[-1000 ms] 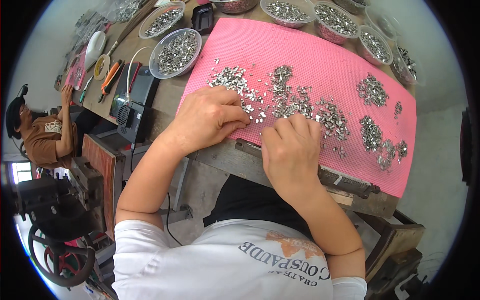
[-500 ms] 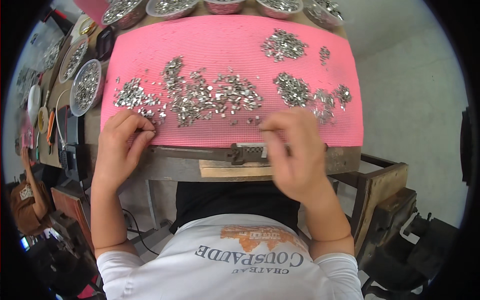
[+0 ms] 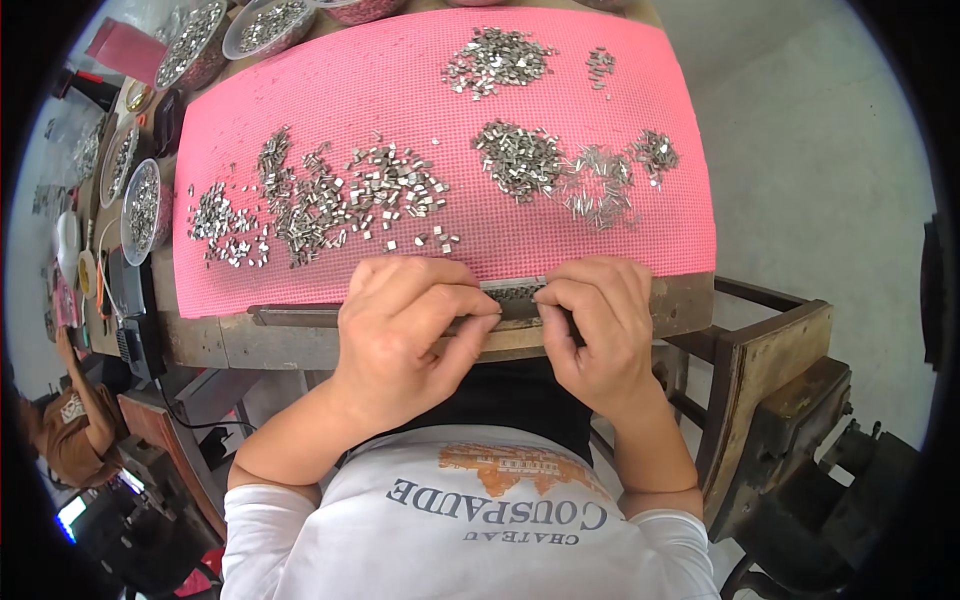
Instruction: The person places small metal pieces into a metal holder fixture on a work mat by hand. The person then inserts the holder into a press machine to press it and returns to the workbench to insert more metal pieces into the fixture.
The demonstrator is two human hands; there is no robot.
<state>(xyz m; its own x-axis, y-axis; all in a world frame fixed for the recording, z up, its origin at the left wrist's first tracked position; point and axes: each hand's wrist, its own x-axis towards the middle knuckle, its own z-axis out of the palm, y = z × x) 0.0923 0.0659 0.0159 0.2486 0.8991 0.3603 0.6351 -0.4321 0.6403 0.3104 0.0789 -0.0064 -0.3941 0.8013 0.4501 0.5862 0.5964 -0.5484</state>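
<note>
Both hands meet at a narrow dark metal bar (image 3: 300,316) along the table's near edge. My left hand (image 3: 405,335) is closed at the bar's middle, thumb and forefinger pinched; what lies between them is too small to make out. Just to its right, my right hand (image 3: 598,325) pinches in the same way, its fingertips at the end of a slotted metal strip (image 3: 515,290) with small pieces in it. Beyond the hands, small silvery metal pieces (image 3: 315,205) lie scattered on a pink ribbed mat (image 3: 350,100). More form separate piles (image 3: 518,160) at the right.
Plastic bowls (image 3: 268,25) of metal pieces line the far edge, with further bowls (image 3: 142,210) at the left. A wooden stand (image 3: 765,380) with dark machinery is right of the table. Another person (image 3: 75,420) sits at far left.
My left hand has moved right, from beside the left pile to the bar. The right hand has come down onto the strip. The view has shifted and turned slightly.
</note>
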